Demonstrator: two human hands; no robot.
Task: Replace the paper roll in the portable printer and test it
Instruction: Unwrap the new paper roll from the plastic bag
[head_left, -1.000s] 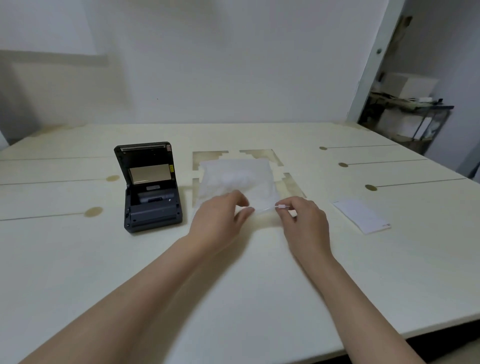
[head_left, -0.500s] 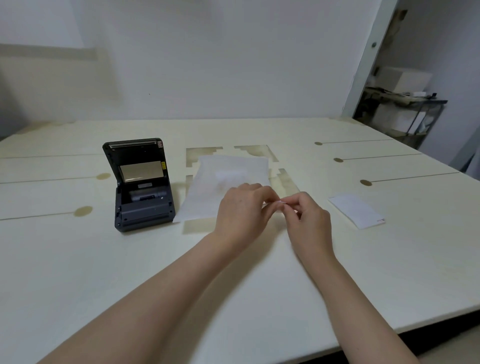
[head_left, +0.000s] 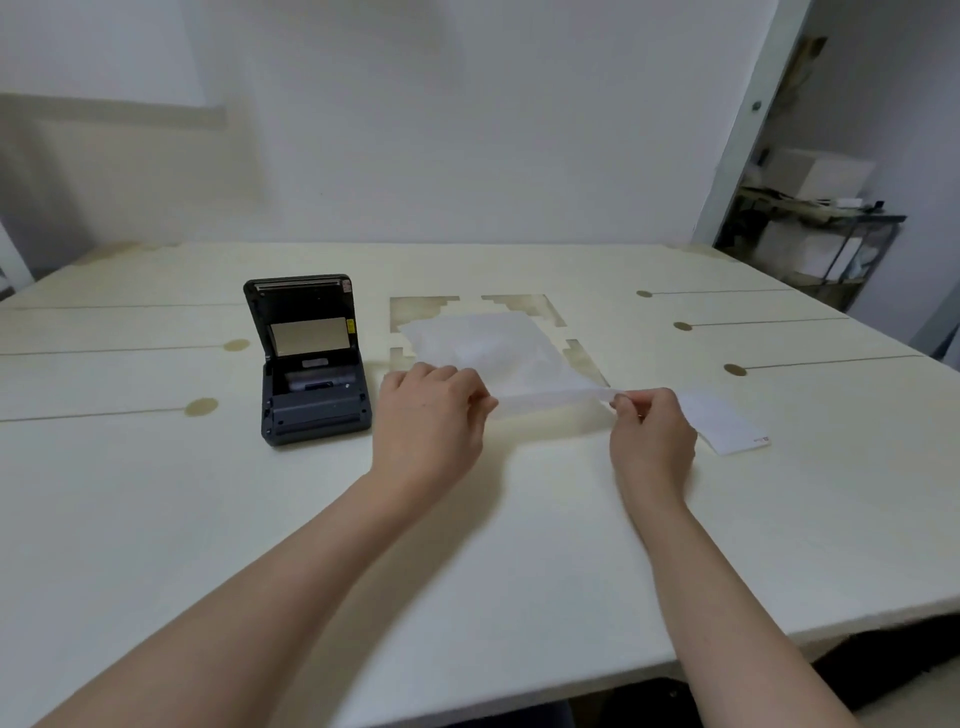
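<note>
A dark grey portable printer (head_left: 311, 364) stands on the table at left centre with its lid raised; its paper bay looks empty. To its right lies a translucent white plastic bag (head_left: 488, 353) with something pale and blurred inside. My left hand (head_left: 426, 415) pinches the bag's near edge at its left end. My right hand (head_left: 649, 421) pinches the same edge at its right end, and the edge is stretched taut between them just above the table.
A small white paper slip (head_left: 727, 426) lies right behind my right hand. The cream table (head_left: 467, 545) has inlaid lines, round dots and stepped brown patches. A doorway at the far right shows a metal shelf (head_left: 821, 234) with boxes.
My hands, pinched together at the bag's near edge half a second ago, have pulled apart sideways. The edge now stretches between them.
</note>
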